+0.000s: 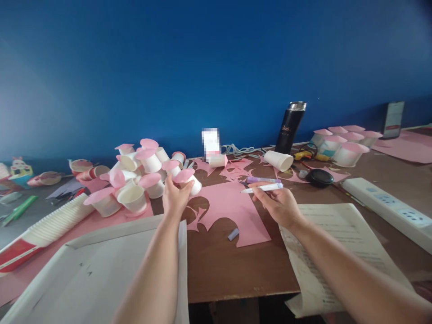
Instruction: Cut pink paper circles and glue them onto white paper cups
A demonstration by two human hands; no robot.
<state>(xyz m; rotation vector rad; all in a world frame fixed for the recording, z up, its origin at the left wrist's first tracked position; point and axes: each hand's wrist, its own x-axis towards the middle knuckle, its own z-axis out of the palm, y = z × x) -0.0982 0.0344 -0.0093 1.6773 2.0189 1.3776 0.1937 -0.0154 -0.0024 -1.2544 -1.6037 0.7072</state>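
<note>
My left hand (175,194) is closed around a white paper cup (196,186) with a pink paper disc (184,175) at its end. The cup is tilted, and the fingers behind it are partly hidden. In my right hand (278,204) is a white marker (265,187), its uncapped tip pointing left over a cut pink sheet (229,202). A lavender marker cap (232,234) lies near that sheet's lower edge. Just beyond the right hand is a purple marker (263,180). Several cups with pink discs (131,198) are heaped left of my left hand.
A stack of nested cups (57,218) and a large white sheet (111,265) lie at left. On the right are a printed paper (340,252), a power strip (388,204), a round black lid (320,177) and more disc-topped cups (349,153). A black flask (290,128) stands behind.
</note>
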